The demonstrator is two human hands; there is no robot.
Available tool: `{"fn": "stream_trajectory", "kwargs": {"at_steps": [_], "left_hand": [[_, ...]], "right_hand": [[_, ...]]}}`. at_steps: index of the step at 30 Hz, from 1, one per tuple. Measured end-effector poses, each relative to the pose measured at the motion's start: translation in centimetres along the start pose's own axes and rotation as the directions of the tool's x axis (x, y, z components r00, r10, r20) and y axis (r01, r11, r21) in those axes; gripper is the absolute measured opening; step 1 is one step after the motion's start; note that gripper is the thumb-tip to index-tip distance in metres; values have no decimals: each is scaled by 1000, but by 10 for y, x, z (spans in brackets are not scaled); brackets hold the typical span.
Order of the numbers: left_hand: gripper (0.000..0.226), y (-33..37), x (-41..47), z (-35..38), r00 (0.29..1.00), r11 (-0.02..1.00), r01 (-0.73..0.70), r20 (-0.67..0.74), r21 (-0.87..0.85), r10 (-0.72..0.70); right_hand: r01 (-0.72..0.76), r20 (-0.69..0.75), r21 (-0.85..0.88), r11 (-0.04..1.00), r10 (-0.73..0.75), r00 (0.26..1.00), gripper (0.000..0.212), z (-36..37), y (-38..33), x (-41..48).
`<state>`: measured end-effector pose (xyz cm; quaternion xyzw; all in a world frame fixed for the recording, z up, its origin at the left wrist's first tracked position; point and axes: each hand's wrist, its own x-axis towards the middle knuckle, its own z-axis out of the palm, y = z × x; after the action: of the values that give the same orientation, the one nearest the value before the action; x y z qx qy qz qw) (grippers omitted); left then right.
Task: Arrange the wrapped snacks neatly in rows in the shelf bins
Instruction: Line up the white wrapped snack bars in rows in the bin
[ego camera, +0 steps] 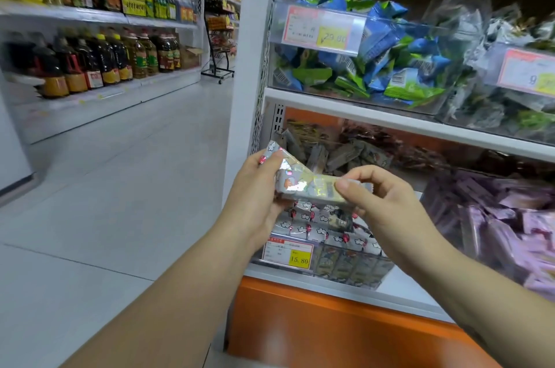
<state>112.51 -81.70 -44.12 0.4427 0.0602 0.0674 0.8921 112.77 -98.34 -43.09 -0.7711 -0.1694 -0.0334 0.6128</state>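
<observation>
Both my hands hold a small stack of shiny grey wrapped snacks above the lower shelf bin. My left hand grips the stack's left end, fingers curled over its top. My right hand pinches the right end between thumb and fingers. Below them, the clear bin holds several of the same grey snacks with white cloud and red marks, lying in rough rows. A price label reading 15.80 is fixed to the bin's front.
Purple wrapped snacks fill the bin to the right. The upper shelf carries a bin of blue and green packets and one of clear-wrapped items. An orange shelf base sits below. Bottle shelves line the aisle's left side.
</observation>
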Motion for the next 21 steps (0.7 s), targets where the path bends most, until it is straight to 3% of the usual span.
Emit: {"fn": "stream_trajectory", "kwargs": {"at_steps": [5, 9, 14, 18, 21], "left_hand": [[25, 3, -1, -3, 998, 991, 57, 20, -120, -55], [37, -1, -3, 0, 994, 994, 71, 88, -84, -63], [50, -3, -5, 2, 981, 1000, -13, 196, 28, 8], [51, -5, -5, 4, 971, 994, -64, 233, 88, 42], [49, -8, -6, 11, 953, 991, -78, 299, 111, 42]], "right_hand": [[-27, -95, 167, 986, 43, 994, 25, 2, 3, 1], [-24, -91, 82, 996, 31, 995, 26, 9, 2, 2], [1, -81, 45, 999, 3, 997, 27, 5, 5, 3], [-26, 75, -21, 999, 28, 997, 36, -5, 8, 3], [-72, 232, -130, 989, 101, 967, 56, -20, 8, 5]]}}
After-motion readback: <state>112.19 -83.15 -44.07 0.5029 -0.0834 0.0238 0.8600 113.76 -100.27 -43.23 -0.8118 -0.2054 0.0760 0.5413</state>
